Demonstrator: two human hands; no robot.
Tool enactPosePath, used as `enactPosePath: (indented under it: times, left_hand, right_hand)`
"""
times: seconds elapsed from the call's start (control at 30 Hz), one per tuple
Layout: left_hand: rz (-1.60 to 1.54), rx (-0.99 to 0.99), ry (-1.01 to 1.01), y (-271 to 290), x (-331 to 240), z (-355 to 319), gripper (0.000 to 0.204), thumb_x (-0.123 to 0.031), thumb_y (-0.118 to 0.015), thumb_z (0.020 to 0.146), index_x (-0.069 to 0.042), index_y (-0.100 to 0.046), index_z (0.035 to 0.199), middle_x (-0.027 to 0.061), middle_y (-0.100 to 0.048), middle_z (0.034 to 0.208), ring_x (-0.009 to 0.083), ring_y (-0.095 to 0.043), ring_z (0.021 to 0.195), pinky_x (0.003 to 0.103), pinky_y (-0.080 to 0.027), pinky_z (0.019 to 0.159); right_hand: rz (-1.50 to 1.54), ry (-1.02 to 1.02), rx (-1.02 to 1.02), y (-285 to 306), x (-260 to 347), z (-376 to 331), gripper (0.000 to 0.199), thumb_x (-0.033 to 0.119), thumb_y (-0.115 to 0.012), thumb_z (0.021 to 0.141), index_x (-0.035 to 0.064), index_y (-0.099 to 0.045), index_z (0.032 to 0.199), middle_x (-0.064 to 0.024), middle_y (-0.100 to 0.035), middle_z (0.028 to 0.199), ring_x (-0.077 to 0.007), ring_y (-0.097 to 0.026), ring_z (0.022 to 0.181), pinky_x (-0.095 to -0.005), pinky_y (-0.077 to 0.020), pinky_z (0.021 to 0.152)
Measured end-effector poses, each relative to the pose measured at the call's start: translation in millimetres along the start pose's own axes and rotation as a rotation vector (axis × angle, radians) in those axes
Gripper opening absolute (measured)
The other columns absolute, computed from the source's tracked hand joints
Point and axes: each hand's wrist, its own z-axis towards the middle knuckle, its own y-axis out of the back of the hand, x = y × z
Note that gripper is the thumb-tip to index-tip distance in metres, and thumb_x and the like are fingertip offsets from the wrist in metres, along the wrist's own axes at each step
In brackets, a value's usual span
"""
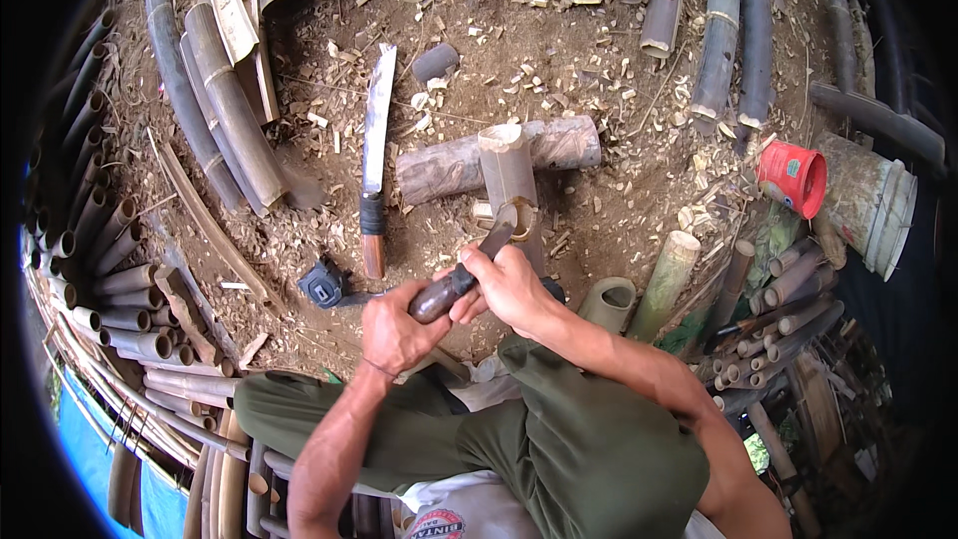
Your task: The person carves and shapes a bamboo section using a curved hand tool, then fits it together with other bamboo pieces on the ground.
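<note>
A knife with a dark rounded handle (431,301) is held in both my hands. Wrapped around the rear of the handle is my left hand (394,324). My right hand (511,289) closes on the front part, thumb along the top near the blade. The short dark blade (496,239) points away from me, its tip at an opening cut in a bamboo section (508,168). That section leans across a thick log (439,168) lying on the ground. The bamboo's near end is partly hidden by my right hand and forearm.
To the left lie a machete (378,130) and a tape measure (322,284). A red pail (794,178) and a dirty white bucket (868,202) lie at the right. Bamboo poles (233,105) and cut pieces surround me, with chips scattered over the dirt.
</note>
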Motion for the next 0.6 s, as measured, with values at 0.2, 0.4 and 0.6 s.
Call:
enactPosePath:
  times: [0.2,0.4,0.6]
  left_hand:
    - [0.720,0.278,-0.272,74,-124,66,0.022,-0.025,-0.075,0.071,-0.007,-0.070,0.083,0.0121,-0.070,0.076,0.0301,-0.070,0.071,0.041,-0.056,0.065]
    - [1.100,0.416,-0.655,54,-204,94,0.020,-0.020,-0.064,0.086,-0.011,-0.072,0.069,0.0053,-0.070,0.071,0.0194,-0.071,0.069,0.033,-0.053,0.059]
    - [0.986,0.542,-0.506,81,-131,66,0.011,-0.018,-0.064,0.083,-0.009,-0.064,0.088,0.0081,-0.069,0.081,0.0251,-0.070,0.073,0.039,-0.054,0.061]
  right_hand:
    - [0.845,0.095,0.108,24,9,-6,0.031,0.027,-0.046,0.101,-0.0001,-0.051,0.115,-0.0164,-0.069,0.090,-0.0248,-0.069,0.067,-0.0366,-0.0590,0.060]
    - [1.180,-0.015,0.075,36,8,-14,0.031,0.038,-0.048,0.102,0.0103,-0.062,0.105,-0.0063,-0.071,0.090,-0.0213,-0.069,0.070,-0.0332,-0.0553,0.062]
    - [0.968,-0.074,0.410,36,-33,-15,0.036,0.037,-0.049,0.103,0.0097,-0.056,0.125,-0.0079,-0.070,0.105,-0.0235,-0.070,0.074,-0.0357,-0.0574,0.065]
